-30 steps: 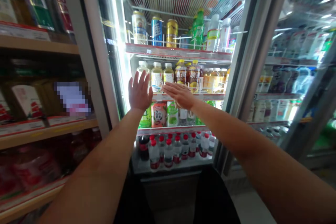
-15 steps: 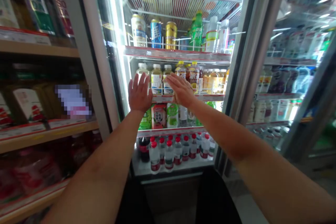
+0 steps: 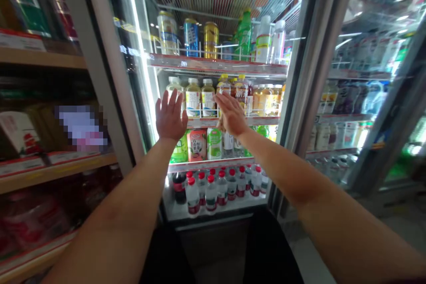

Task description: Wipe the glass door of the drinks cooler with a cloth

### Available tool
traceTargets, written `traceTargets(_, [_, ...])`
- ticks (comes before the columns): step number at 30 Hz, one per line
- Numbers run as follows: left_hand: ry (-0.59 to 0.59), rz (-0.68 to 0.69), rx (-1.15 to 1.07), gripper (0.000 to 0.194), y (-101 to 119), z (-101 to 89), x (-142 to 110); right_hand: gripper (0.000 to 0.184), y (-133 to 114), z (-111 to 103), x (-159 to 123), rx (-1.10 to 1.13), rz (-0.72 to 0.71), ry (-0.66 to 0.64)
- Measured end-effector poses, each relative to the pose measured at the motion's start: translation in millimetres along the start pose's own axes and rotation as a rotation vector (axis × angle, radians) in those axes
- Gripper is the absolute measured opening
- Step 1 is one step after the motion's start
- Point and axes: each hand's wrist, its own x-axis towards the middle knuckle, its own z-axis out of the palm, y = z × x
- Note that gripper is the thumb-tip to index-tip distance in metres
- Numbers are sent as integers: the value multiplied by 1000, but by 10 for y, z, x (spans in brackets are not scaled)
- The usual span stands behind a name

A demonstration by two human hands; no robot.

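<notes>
Both arms stretch forward before a lit drinks fridge. My left hand (image 3: 170,116) is open, fingers spread and upright, with nothing in it; it partly covers a white-capped bottle (image 3: 174,83) on the middle shelf. My right hand (image 3: 232,114) is open too, its fingers extended up and to the left, holding nothing; it overlaps some yellow-capped tea bottles (image 3: 224,82). Between the hands stand two white-capped bottles with pale labels, one a juice-coloured bottle (image 3: 193,97). Whether either hand touches the fridge's glass or a shelf, I cannot tell.
Below are green and red drink bottles (image 3: 197,144) and several red-capped water bottles (image 3: 211,193). Cans (image 3: 191,37) and a green bottle (image 3: 245,33) stand on the shelf above. A wooden rack (image 3: 66,168) is at the left; another fridge section (image 3: 353,97) is at the right.
The view has shifted slightly, so the fridge and its shelves sit a little further left and higher. My left hand's fingers are spread wider; both hands remain raised with nothing in them.
</notes>
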Motion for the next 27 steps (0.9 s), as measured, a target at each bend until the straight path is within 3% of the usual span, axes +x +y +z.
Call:
traceTargets(4, [12,3,-2,60,-10,13,-1,64,39,-36,-106,-19,-231,-234])
traceTargets(8, [20,15,21,59,-13,21,0,65,84,-73,-43,-45,-21,-30])
traceTargets(10, [16,9,17,59,-10,21,2,67,96,-80,-55,-51,35,9])
traceTargets(15, [14,7,20,60,-11,20,6,64,200,-146,-117,-46,-206,-187])
traceTargets(20, [7,0,-16,62,-14,17,4,62,305,-210,-158,-96,91,64])
traceTargets(25, [26,19,-19,62,-31,30,-9,64,363,-292,-281,-106,-173,-186])
traceTargets(27, [44,44,15,61,-42,39,-14,66,425,-327,-269,-107,-127,-152])
